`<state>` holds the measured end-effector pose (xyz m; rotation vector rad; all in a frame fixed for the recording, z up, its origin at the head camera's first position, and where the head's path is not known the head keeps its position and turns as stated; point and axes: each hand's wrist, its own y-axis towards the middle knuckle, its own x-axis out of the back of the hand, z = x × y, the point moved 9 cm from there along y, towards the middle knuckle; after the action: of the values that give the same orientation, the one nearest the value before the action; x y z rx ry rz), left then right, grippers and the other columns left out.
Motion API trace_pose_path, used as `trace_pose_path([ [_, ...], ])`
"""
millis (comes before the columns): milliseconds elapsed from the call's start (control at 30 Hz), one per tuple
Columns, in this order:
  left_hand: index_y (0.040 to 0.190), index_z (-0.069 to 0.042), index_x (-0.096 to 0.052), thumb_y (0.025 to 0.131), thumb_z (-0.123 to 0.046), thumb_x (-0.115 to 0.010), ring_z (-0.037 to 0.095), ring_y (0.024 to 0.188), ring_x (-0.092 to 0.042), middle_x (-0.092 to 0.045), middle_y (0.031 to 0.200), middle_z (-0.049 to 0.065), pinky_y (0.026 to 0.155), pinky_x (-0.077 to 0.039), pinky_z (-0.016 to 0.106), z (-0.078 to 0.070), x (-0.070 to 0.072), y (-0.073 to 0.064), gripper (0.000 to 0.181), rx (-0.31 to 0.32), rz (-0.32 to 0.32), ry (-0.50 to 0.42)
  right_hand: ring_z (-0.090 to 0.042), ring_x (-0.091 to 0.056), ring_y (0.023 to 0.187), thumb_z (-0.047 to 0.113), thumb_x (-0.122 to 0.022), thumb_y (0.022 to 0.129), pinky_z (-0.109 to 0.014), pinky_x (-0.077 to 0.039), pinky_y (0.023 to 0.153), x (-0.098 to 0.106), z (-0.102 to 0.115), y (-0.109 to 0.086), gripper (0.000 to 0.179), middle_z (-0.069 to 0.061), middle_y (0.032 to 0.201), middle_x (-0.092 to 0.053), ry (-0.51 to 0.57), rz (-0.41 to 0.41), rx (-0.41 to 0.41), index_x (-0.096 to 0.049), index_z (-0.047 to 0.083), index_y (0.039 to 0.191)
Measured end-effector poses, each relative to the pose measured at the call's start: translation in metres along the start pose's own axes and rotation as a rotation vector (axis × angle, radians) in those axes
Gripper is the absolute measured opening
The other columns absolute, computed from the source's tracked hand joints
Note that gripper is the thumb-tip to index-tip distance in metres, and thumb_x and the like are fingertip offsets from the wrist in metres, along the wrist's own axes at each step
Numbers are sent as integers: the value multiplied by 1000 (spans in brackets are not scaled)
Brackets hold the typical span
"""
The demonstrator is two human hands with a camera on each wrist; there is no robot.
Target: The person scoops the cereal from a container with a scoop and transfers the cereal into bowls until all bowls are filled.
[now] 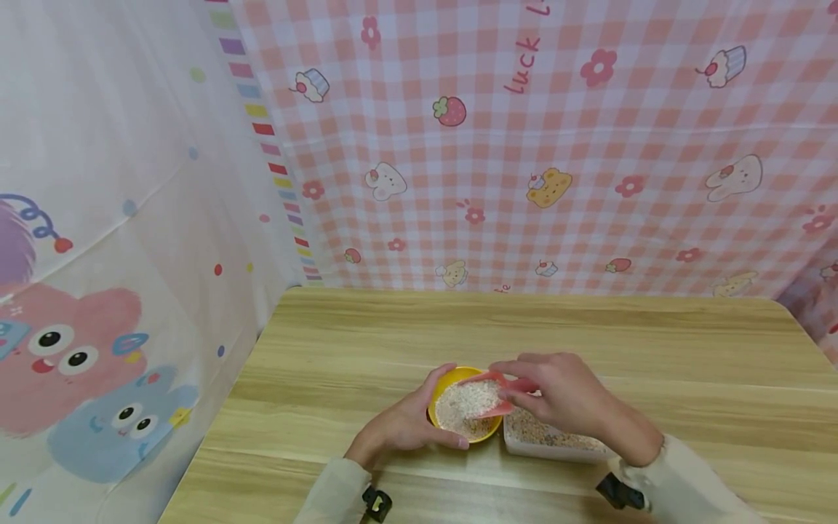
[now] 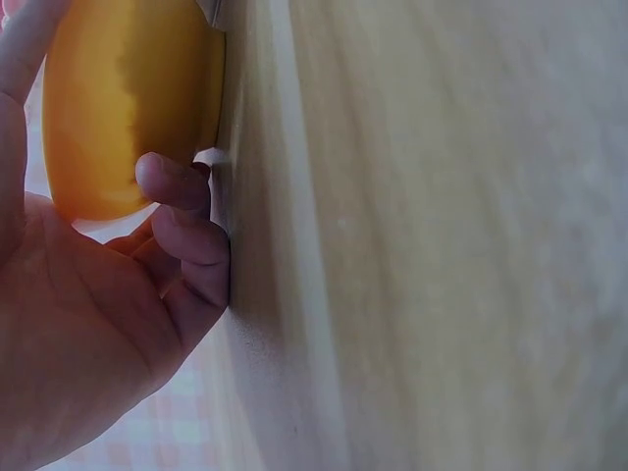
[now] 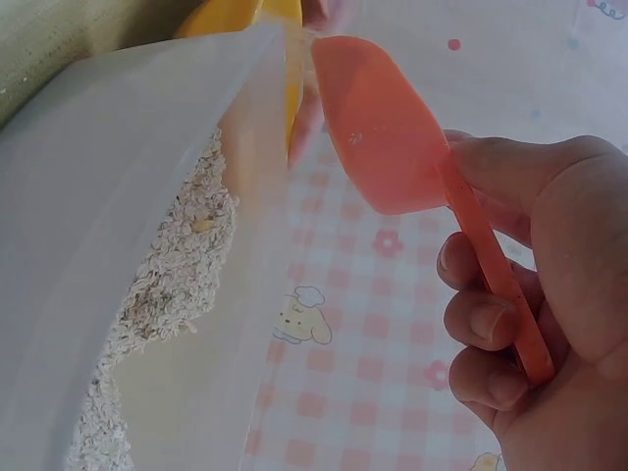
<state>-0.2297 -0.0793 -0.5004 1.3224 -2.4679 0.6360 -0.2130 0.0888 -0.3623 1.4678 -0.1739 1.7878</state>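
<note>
My left hand (image 1: 412, 423) grips a yellow bowl (image 1: 453, 378), thumb on the near side and fingers round the far side. Pale flaky oats (image 1: 452, 418) lie inside it. Pinched by its handle in my right hand (image 1: 566, 389) is a pink-orange scoop (image 3: 383, 128), tilted over the bowl with oat flakes (image 1: 476, 398) on it. The left wrist view shows the bowl's outer side (image 2: 108, 108) close to the palm, lower fingers near the tabletop. In the right wrist view the fingers curl round the scoop's handle (image 3: 500, 280).
Right of the bowl, below my right hand, stands a translucent white container (image 1: 553, 453) holding more oats (image 3: 182, 260). All this is on a wood-grain table (image 1: 366, 327). A pink checked cloth (image 1: 497, 145) hangs behind, and a patterned white cloth (image 1: 216, 211) at the left.
</note>
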Motion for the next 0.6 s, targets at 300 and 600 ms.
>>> trace_pose_path([
  [300, 154, -42, -17, 69, -44, -90, 25, 138, -39, -41, 151, -1, 114, -27, 57, 1, 0, 0, 112, -1, -4, -6, 3, -58, 63, 25, -75, 89, -18, -43, 53, -4, 5, 6, 30, 5, 83, -69, -25, 2, 18, -72, 15, 117],
  [600, 155, -41, -15, 69, -43, -90, 26, 138, -39, -40, 153, -2, 115, -25, 56, 1, 0, 0, 114, 0, -1, -19, 5, -44, 56, 26, -75, 88, -18, -39, 53, -6, 5, 7, 30, 5, 81, -68, -65, 45, 16, -73, 16, 117],
])
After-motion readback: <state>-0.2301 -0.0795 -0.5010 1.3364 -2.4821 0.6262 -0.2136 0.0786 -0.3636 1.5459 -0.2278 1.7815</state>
